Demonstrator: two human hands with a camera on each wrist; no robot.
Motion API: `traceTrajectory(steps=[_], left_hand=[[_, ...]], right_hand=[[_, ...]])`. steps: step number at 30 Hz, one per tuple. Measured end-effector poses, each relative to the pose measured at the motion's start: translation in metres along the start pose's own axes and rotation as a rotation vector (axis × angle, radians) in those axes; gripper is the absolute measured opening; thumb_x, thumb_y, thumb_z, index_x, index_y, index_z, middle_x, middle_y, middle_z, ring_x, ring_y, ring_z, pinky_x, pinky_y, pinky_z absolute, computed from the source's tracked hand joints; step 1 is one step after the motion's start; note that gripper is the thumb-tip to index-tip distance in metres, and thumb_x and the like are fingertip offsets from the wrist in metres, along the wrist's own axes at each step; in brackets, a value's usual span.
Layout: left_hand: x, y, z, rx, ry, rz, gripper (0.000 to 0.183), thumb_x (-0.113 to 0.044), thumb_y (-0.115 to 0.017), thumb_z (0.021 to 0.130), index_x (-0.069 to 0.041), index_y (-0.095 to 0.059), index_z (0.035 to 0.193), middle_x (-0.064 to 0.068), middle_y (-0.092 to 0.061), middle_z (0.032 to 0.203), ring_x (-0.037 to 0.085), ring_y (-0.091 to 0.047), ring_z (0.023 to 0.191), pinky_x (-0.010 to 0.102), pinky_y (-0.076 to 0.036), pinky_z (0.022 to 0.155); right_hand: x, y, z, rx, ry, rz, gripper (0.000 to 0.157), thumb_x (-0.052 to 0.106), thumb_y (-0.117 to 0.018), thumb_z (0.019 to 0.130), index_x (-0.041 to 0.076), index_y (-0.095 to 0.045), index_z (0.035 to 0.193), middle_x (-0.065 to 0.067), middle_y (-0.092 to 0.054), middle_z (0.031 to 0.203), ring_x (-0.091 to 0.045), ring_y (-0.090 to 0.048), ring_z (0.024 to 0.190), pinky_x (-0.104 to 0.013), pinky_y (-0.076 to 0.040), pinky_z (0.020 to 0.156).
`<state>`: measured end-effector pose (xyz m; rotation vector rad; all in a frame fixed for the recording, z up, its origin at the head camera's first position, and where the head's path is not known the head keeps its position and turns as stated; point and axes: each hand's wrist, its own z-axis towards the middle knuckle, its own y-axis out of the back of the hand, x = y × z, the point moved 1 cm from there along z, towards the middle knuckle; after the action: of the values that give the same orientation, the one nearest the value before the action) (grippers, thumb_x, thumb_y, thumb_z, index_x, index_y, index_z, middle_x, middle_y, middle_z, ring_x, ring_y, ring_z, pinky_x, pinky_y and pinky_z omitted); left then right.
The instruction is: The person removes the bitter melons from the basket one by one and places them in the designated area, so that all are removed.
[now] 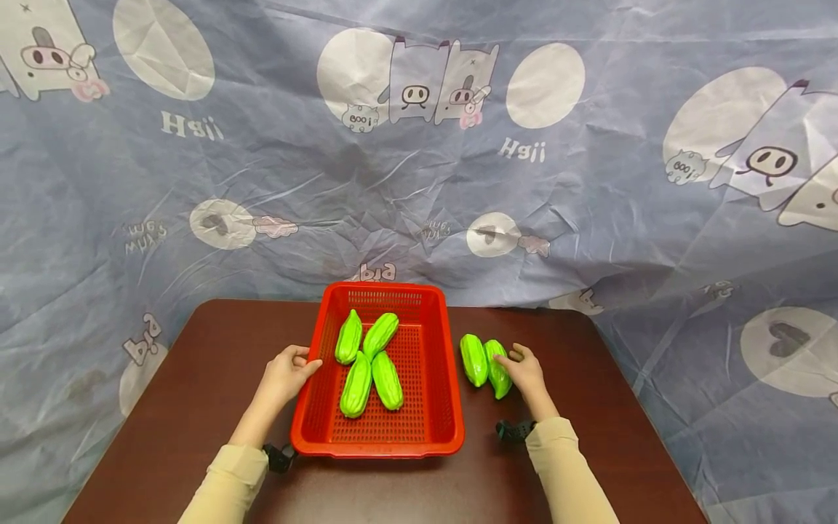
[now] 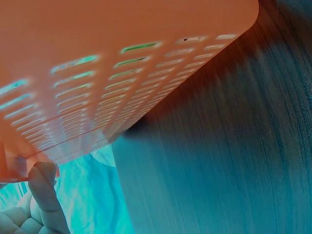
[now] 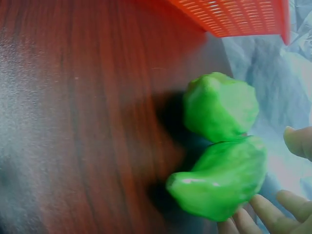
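A red plastic basket (image 1: 425, 407) with slotted walls stands on the table, holding several bright green, ridged bitter gourds (image 1: 357, 386). My left hand (image 1: 288, 372) grips its left rim, thumb on top; the left wrist view shows curled fingers (image 2: 46, 187) at the rim. Right of the basket, two more gourds lie side by side: an inner gourd (image 1: 473, 359) and an outer gourd (image 1: 499, 370) with a pointed end. My right hand (image 1: 526, 372) is at the outer gourd's right side. In the right wrist view its fingertips (image 3: 261, 204) seem to meet that gourd, while the thumb stays apart.
The dark brown table (image 1: 229, 349) has rounded far corners. Behind it hangs a grey-blue cloth (image 1: 366, 182) printed with cartoon figures, reaching down to the table's back edge. A dark band (image 1: 513, 431) sits at the right wrist, another (image 1: 280, 458) at the left.
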<state>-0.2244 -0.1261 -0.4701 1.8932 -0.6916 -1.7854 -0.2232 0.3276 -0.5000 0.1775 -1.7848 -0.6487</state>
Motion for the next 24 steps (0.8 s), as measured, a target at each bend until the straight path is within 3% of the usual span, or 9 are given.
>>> traceTrajectory(steps=[11, 24], left_hand=[[0.0, 0.001, 0.002, 0.003, 0.001, -0.002, 0.045, -0.022, -0.068, 0.094, 0.009, -0.057, 0.125, 0.019, -0.064, 0.095, 0.024, -0.063, 0.078, 0.037, -0.054, 0.068], [-0.001, 0.001, 0.001, 0.005, 0.01, -0.002, 0.045, -0.021, -0.068, 0.093, 0.008, -0.057, 0.125, 0.018, -0.064, 0.094, 0.024, -0.063, 0.077, 0.036, -0.054, 0.067]], right_hand=[[0.032, 0.01, -0.004, -0.045, 0.089, 0.06, 0.07, 0.028, -0.064, 0.096, 0.0, -0.031, 0.151, -0.026, -0.041, 0.15, -0.04, -0.042, 0.138, -0.05, -0.039, 0.11], [0.077, 0.007, -0.013, 0.046, 0.176, 0.191, 0.073, 0.032, -0.067, 0.094, 0.006, -0.032, 0.152, -0.017, -0.041, 0.152, -0.034, -0.04, 0.141, -0.047, -0.038, 0.113]])
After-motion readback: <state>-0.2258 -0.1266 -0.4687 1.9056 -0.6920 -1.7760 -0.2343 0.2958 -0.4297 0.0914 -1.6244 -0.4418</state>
